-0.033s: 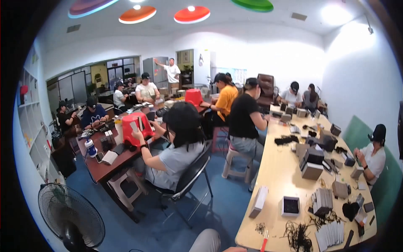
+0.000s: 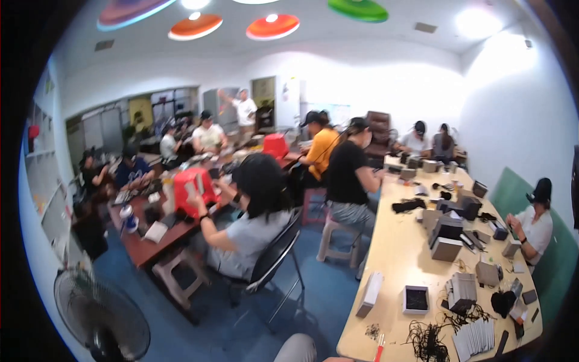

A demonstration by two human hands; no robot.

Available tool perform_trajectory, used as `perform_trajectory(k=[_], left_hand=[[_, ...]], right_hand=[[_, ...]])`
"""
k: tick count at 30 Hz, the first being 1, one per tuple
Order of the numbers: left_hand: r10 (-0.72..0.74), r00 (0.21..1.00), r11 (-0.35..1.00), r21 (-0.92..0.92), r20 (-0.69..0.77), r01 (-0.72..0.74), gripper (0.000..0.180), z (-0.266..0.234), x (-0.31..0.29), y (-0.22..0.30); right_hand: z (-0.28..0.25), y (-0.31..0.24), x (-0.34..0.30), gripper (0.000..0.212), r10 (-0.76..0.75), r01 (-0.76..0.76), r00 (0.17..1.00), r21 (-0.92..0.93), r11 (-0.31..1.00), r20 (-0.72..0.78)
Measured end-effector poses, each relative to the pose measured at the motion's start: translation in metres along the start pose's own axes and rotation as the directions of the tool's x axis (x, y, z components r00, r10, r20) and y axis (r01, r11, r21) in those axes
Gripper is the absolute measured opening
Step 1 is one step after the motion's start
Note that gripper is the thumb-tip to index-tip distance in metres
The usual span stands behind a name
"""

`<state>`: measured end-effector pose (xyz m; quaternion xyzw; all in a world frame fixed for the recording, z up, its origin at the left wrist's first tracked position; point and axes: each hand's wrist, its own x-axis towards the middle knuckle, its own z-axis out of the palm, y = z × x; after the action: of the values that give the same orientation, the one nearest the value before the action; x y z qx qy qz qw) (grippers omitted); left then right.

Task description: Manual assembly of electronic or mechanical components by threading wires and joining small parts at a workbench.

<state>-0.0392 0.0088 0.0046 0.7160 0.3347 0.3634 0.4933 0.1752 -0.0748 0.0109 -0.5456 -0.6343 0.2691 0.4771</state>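
Note:
Only a sliver of skin, seemingly my left hand (image 2: 339, 359), shows at the bottom edge beside the table's near corner. Its fingers are hidden, so what it holds cannot be told. My right hand is out of view. Closest to that sliver on the pale wooden table (image 2: 395, 241) lies a slim red-handled tool (image 2: 379, 351), with a small scatter of dark bits (image 2: 372, 330) behind it. To the right are tangled black cords (image 2: 428, 344) and a fanned row of white cards (image 2: 475, 339). An open white box (image 2: 416, 300) contains small black pieces.
A narrow box (image 2: 370, 294) stands at the table's left edge; a stack of grey boxes (image 2: 461, 292) is farther right. A floor fan (image 2: 101, 314) is at lower left. On a folding chair (image 2: 274, 259) a person sits left of the table; another person (image 2: 534, 226) works across it.
The view has tilted up slightly, so the room sits a little lower in the picture, with blur at left. The things on the near table have not moved.

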Motion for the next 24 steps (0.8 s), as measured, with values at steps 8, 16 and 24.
perform_trajectory(k=[8,16,24], left_hand=[[-0.441,0.895,0.822,-0.37,0.068,0.433,0.024,-0.008,0.005,-0.006],[-0.484,0.807,0.625,-0.513,0.337,0.589,0.018,-0.016,-0.001,-0.006],[-0.501,0.734,0.629,-0.391,0.458,0.673,0.02,-0.002,-0.012,-0.004]], right_hand=[[-0.006,-0.001,0.01,0.007,0.03,-0.03,0.999,-0.004,1.0,0.036],[-0.007,-0.002,0.011,0.006,0.027,-0.024,0.999,0.072,0.997,-0.045],[-0.009,0.005,-0.01,0.006,0.052,-0.043,0.994,0.094,0.995,-0.095]])
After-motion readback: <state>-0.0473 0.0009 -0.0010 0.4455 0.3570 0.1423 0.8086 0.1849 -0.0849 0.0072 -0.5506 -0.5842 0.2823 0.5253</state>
